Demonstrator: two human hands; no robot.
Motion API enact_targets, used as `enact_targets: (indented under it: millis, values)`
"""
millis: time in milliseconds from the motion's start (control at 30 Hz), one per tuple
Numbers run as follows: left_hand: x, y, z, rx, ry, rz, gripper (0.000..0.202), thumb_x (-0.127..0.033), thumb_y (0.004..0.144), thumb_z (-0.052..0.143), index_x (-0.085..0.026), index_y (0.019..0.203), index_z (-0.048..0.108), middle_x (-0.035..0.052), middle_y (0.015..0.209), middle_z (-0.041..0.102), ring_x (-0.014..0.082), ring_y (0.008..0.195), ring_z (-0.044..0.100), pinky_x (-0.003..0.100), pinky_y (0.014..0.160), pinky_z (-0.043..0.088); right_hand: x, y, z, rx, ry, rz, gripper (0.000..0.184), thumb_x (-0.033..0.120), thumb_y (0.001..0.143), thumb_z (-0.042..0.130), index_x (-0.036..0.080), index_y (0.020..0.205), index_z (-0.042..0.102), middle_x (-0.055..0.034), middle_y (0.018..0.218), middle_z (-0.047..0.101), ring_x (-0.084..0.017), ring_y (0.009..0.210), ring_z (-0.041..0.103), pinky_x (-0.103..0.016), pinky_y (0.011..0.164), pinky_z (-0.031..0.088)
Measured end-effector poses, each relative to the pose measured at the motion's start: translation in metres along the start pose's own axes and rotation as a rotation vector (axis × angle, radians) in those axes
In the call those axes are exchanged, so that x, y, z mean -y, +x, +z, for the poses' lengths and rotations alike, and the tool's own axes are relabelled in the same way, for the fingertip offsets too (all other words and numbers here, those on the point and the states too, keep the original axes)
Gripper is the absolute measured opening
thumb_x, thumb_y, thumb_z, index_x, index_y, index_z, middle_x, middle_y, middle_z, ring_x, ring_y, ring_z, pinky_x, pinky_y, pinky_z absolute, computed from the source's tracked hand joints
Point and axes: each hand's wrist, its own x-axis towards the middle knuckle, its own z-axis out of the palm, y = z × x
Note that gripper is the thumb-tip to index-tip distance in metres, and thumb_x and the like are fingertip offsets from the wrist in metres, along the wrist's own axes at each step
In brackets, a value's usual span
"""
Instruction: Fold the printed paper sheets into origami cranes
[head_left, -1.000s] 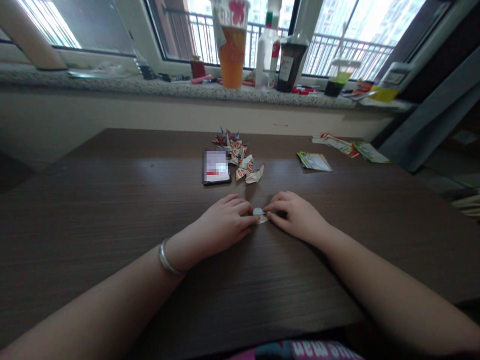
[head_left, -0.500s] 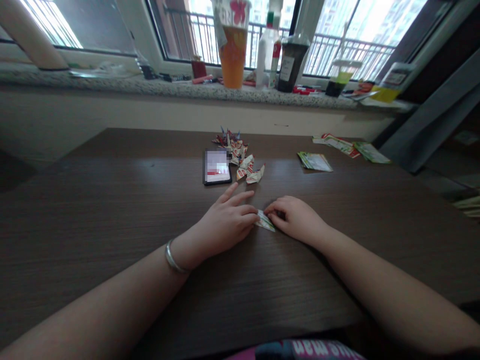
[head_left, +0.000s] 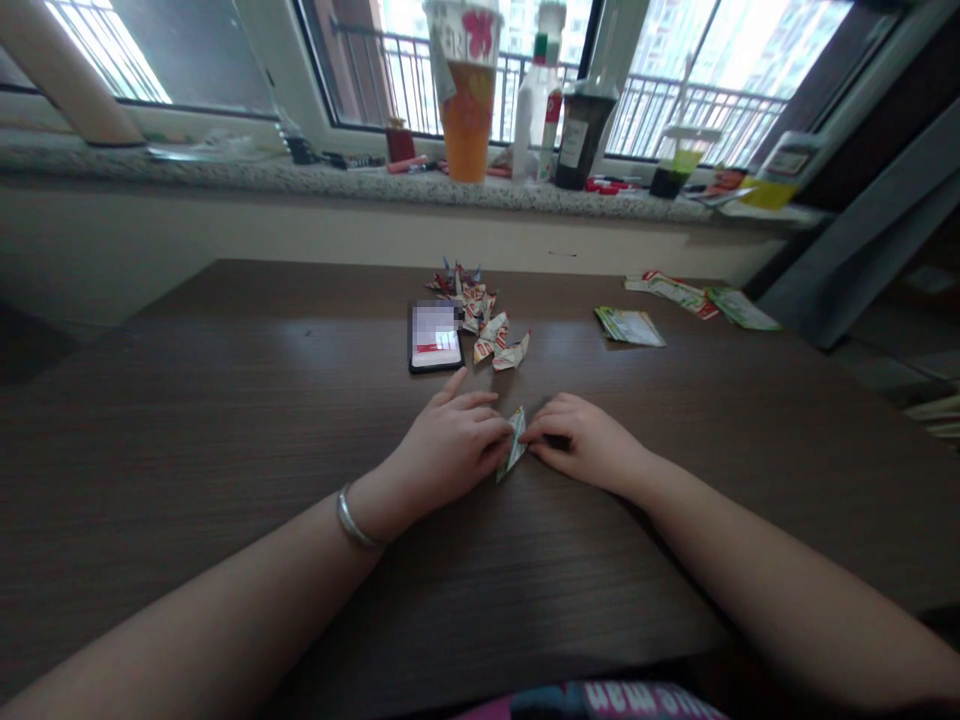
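Note:
A small folded paper piece (head_left: 516,445), pale with green print and pointed at both ends, stands slanted between my hands just over the dark table (head_left: 465,600). My left hand (head_left: 461,440), with a silver bangle at the wrist, pinches its left side; the index finger points away from the others. From the right, the fingertips of my right hand (head_left: 585,440) close on its other edge. Beyond them lie several folded paper shapes (head_left: 491,335), cream with red print, beside a phone (head_left: 436,338) with a lit screen.
A stack of green-and-white paper pieces (head_left: 630,326) lies at the back right, with more flat wrappers (head_left: 679,294) behind it. On the granite sill (head_left: 337,185) stand a large cup of orange drink (head_left: 470,115), a dark bottle (head_left: 581,135) and other containers.
The folded paper has turned from slanting down to the right to slanting down to the left. My left hand has shifted slightly left; my right fingertips have moved onto the paper's edge.

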Motion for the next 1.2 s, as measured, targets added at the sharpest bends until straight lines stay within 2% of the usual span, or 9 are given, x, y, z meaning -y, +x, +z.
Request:
enact_targets:
  millis: [133,267,400,467,567,667,867,1033,1200]
  values:
    - [0.000,-0.001,-0.001,0.035,-0.058,-0.006,0.021,-0.034,0.092,0.052,-0.020,0.098,0.067,0.0061,0.106,0.070,0.0224,0.121,0.054,0.052,0.115,0.021,0.000,-0.001,-0.002,-0.011,-0.094,-0.023,0.015,0.022,0.085,0.062,0.021,0.097,0.070,-0.0047,0.094,0.068,-0.018,0.090,0.056,-0.032,0.083,0.045]
    - [0.001,-0.003,0.000,0.036,-0.077,0.011,0.023,-0.036,0.086,0.060,-0.022,0.103,0.065,0.0030,0.112,0.068,0.0246,0.125,0.050,0.055,0.115,0.017,-0.003,-0.001,-0.003,-0.009,-0.148,-0.043,0.015,0.028,0.087,0.062,0.021,0.096,0.070,-0.0051,0.102,0.068,-0.020,0.096,0.055,-0.033,0.087,0.043]
    - [0.001,-0.002,0.001,-0.022,-0.013,0.022,0.017,-0.033,0.088,0.059,-0.023,0.100,0.067,0.0004,0.107,0.069,0.0230,0.114,0.055,0.053,0.112,0.022,0.000,0.000,-0.001,-0.004,-0.227,-0.030,0.018,0.034,0.089,0.059,0.021,0.093,0.071,-0.0052,0.092,0.069,-0.020,0.090,0.054,-0.033,0.082,0.042]
    - [0.001,0.000,0.000,-0.034,0.035,0.034,0.016,-0.031,0.089,0.057,-0.024,0.099,0.068,0.0003,0.102,0.069,0.0211,0.103,0.058,0.048,0.106,0.030,0.004,0.001,0.001,-0.010,-0.280,-0.014,0.019,0.036,0.089,0.059,0.021,0.092,0.071,-0.0050,0.087,0.068,-0.021,0.086,0.054,-0.032,0.078,0.041]
    - [-0.001,0.002,-0.001,-0.015,0.112,0.037,0.014,-0.029,0.089,0.056,-0.022,0.095,0.068,0.0022,0.095,0.068,0.0204,0.090,0.057,0.041,0.090,0.041,0.009,0.002,0.002,-0.008,-0.332,0.007,0.019,0.035,0.089,0.058,0.022,0.091,0.071,-0.0045,0.083,0.066,-0.020,0.083,0.053,-0.032,0.074,0.039]
    - [-0.002,0.003,-0.001,0.016,0.166,0.040,0.014,-0.028,0.089,0.055,-0.021,0.091,0.067,0.0036,0.090,0.065,0.0202,0.084,0.056,0.036,0.079,0.042,0.012,0.002,0.003,-0.006,-0.357,0.016,0.018,0.034,0.089,0.057,0.021,0.088,0.071,-0.0045,0.081,0.065,-0.019,0.080,0.052,-0.031,0.071,0.037]
    - [-0.002,0.004,0.001,0.067,0.182,0.080,0.013,-0.027,0.090,0.055,-0.021,0.088,0.066,0.0021,0.079,0.063,0.0187,0.074,0.054,0.032,0.067,0.040,0.016,0.004,0.002,0.008,-0.361,0.026,0.018,0.030,0.089,0.056,0.021,0.086,0.071,-0.0043,0.081,0.065,-0.018,0.079,0.052,-0.031,0.069,0.036]
    - [0.000,0.005,0.003,0.085,0.149,0.115,0.015,-0.022,0.091,0.054,-0.018,0.084,0.066,0.0026,0.078,0.063,0.0161,0.071,0.055,0.029,0.067,0.042,0.018,0.006,0.004,0.013,-0.344,0.064,0.017,0.028,0.090,0.055,0.020,0.084,0.069,-0.0044,0.081,0.065,-0.018,0.079,0.052,-0.030,0.069,0.037]
    - [0.001,0.004,0.003,0.089,0.151,0.139,0.016,-0.021,0.092,0.053,-0.017,0.085,0.067,0.0029,0.079,0.063,0.0155,0.074,0.057,0.028,0.070,0.045,0.015,0.005,0.006,0.001,-0.227,0.134,0.014,0.026,0.089,0.057,0.020,0.083,0.067,-0.0035,0.082,0.066,-0.017,0.082,0.054,-0.028,0.072,0.039]
